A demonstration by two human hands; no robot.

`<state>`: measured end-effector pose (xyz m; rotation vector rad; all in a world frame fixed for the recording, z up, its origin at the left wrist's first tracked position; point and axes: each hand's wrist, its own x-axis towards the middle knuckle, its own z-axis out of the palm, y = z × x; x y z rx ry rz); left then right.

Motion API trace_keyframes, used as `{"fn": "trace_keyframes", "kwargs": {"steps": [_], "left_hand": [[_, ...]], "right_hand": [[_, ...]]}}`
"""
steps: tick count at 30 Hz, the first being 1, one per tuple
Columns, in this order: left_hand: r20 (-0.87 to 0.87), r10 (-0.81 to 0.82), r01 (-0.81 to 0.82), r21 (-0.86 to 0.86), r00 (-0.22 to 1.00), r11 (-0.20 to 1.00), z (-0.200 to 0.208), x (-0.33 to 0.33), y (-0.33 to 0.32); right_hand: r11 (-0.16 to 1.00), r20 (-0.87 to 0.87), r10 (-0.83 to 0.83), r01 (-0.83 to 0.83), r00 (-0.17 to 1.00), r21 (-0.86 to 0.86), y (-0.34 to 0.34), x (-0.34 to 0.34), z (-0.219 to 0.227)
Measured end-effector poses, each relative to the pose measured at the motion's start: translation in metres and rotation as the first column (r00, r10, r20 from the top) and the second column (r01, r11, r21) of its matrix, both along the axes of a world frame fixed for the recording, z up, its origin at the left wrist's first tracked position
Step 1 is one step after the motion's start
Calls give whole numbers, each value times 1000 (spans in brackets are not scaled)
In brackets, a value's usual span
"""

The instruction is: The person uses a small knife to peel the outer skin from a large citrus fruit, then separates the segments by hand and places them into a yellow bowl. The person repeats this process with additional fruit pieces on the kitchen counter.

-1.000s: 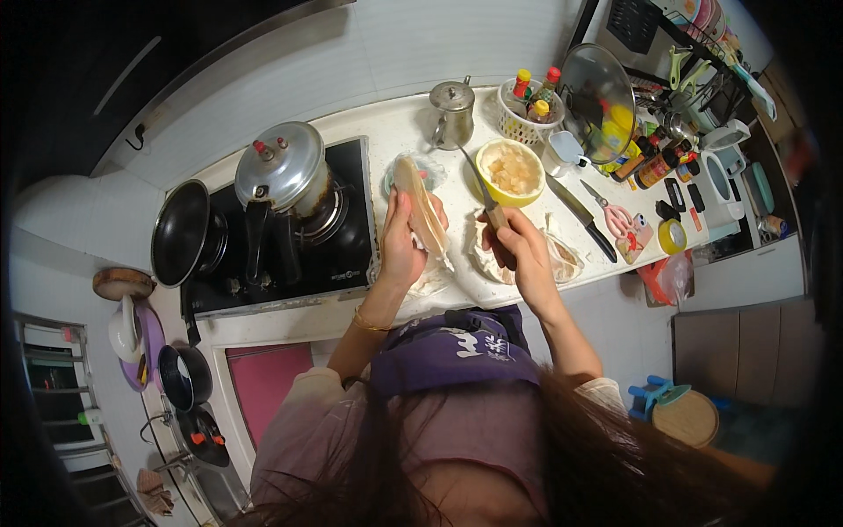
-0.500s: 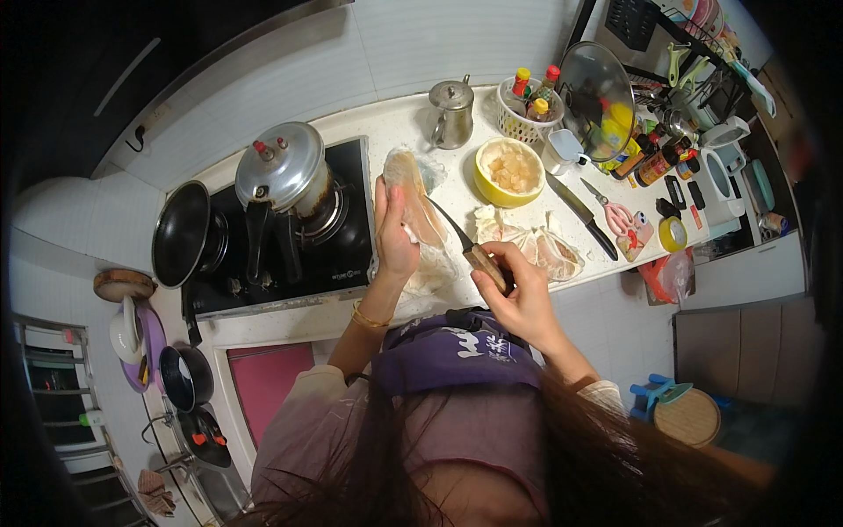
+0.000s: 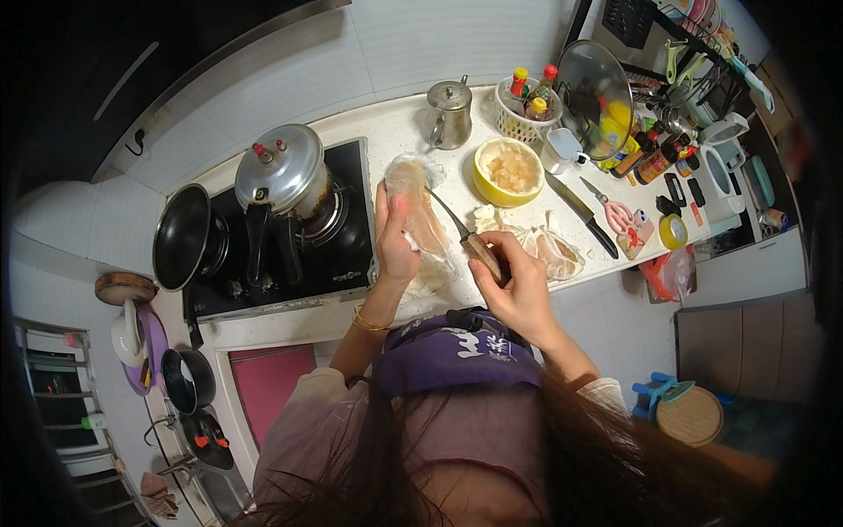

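Note:
My left hand (image 3: pixel 397 239) is wrapped round a long pale-pink wedge of pomelo (image 3: pixel 420 211), held tilted over the counter's front part. In my right hand (image 3: pixel 514 277) is a knife (image 3: pixel 486 256) with a wooden handle and a thin curved blade. Its tip reaches the right side of the wedge, though I cannot tell whether it cuts in. Crumpled clear plastic film (image 3: pixel 432 274) lies beneath the wedge. A yellow pomelo rind bowl (image 3: pixel 486 189) holds pieces of pale pulp (image 3: pixel 514 167). Pale pomelo membranes (image 3: pixel 553 253) lie right of the knife.
A pressure cooker (image 3: pixel 279 167) and a black frying pan (image 3: pixel 182 237) stand on the black hob to the left. Behind are a metal pot (image 3: pixel 451 114) and a white basket of bottles (image 3: pixel 520 125). A large knife (image 3: pixel 583 215) and pink scissors (image 3: pixel 620 215) lie right.
The wedge has tipped slightly, its top end shifting a little lower and to the right. The wooden-handled knife has moved slightly left and up, with its blade still at the wedge.

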<state>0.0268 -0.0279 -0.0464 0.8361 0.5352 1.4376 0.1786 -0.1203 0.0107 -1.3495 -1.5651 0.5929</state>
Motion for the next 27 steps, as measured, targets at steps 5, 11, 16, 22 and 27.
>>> {"fn": "trace_keyframes", "kwargs": {"steps": [5, 11, 16, 22, 27], "left_hand": [[-62, 56, -49, 101, 997, 994, 6, 1, -3], [-167, 141, -110, 180, 976, 978, 3, -1, -3], [-246, 172, -100, 281, 954, 955, 9, -8, -1], [-233, 127, -64, 261, 964, 963, 12, -10, -1], [-231, 80, -24, 236, 970, 972, 7, -17, 0]], "right_hand": [[1000, 34, 16, -15, 999, -22, 0, -2, 8], [999, 23, -6, 5, 1000, 51, 1, -3, 11], [999, 43, -8, 7, 999, 38, -2, 5, 19], [997, 60, 6, -10, 998, 71, -3, 13, 25], [996, 79, 15, -22, 997, 92, -4, 18, 29]]}}
